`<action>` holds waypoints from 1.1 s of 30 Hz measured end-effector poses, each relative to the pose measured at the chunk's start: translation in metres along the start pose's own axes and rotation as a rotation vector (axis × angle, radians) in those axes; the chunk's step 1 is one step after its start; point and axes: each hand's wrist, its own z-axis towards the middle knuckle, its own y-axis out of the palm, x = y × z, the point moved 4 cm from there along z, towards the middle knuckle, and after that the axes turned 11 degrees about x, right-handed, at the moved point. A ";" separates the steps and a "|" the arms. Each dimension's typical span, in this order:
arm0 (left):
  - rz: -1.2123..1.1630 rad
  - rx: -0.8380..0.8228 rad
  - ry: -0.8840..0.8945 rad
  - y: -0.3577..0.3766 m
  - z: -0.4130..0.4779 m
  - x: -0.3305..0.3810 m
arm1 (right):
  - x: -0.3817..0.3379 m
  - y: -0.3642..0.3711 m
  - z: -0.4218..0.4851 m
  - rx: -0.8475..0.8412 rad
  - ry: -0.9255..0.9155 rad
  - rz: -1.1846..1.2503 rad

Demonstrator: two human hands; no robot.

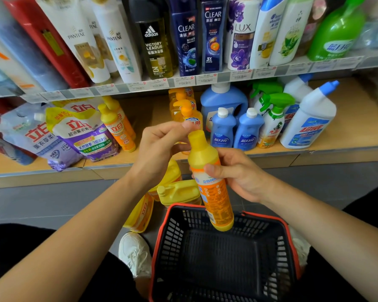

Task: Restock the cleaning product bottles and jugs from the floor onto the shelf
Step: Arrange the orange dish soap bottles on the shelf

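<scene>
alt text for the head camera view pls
The right hand grips a yellow and orange bottle over a black basket, the left hand close by its cap. Yellow jugs sit on the floor below a shelf of cleaning products.

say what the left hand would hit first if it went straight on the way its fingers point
Most likely the cap of the yellow bottle that the right hand grips: the left hand has its fingertips right beside it, though I cannot tell if they touch. Past it, deeper, stand orange pump bottles.

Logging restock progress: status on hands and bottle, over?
Right hand grips yellow bottle mid-body. Left hand pinches its cap. Yellow jugs sit on floor, beyond basket.
</scene>
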 end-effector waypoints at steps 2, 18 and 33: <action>0.010 -0.011 0.018 0.000 0.000 -0.002 | 0.001 0.000 0.000 0.004 0.010 0.015; 0.008 -0.023 0.033 -0.003 0.001 -0.005 | 0.000 -0.002 0.001 0.006 0.013 0.025; 0.176 -0.138 0.099 0.002 -0.010 -0.014 | 0.006 -0.013 0.007 0.200 -0.079 -0.077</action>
